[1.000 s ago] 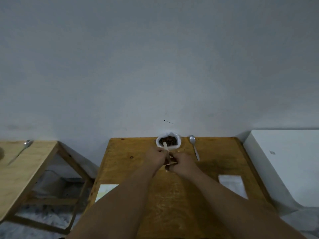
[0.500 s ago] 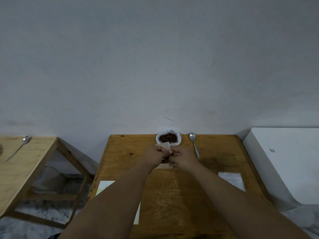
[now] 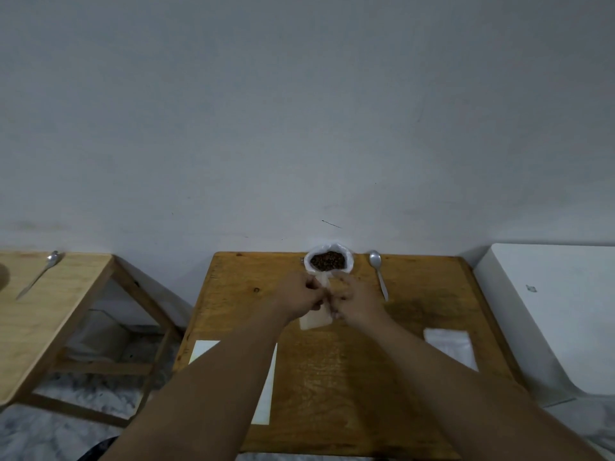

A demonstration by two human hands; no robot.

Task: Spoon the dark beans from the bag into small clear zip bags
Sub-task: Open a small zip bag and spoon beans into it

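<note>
Head view: both arms reach forward over the wooden surface [image 3: 239, 294], and the two grips meet just short of its far edge. The left grip [image 3: 299, 296] and the right grip [image 3: 357, 302] are both clenched on a small zip bag [image 3: 312, 322], each pinching it near its top, the fingers curled in toward one another. The zip bag hangs between them: its top edge shows pale in the gap between the knuckles, and its lower corner sticks out below the left grip, close over the wood. Whether it touches the wood cannot be told, nor what is inside it, since the fingers cover its middle.

Just beyond the grips, against the wall, stands the white bag [image 3: 347, 261], its mouth rolled open and the dark beans [image 3: 327, 260] showing inside. It is near the zip bag's top edge but apart from it. A metal spoon [image 3: 379, 274] lies on the wood just right of the bag, bowl toward the wall, handle running back alongside the right grip; neither grip touches it.

Nearer the person, a white sheet [image 3: 203, 351] lies under the left forearm, and a flat pile of clear bags [image 3: 449, 347] lies to the right of the right forearm. To the left stands a second table [image 3: 66, 311] with another spoon [image 3: 40, 277] on it; to the right, a white box [image 3: 565, 311].
</note>
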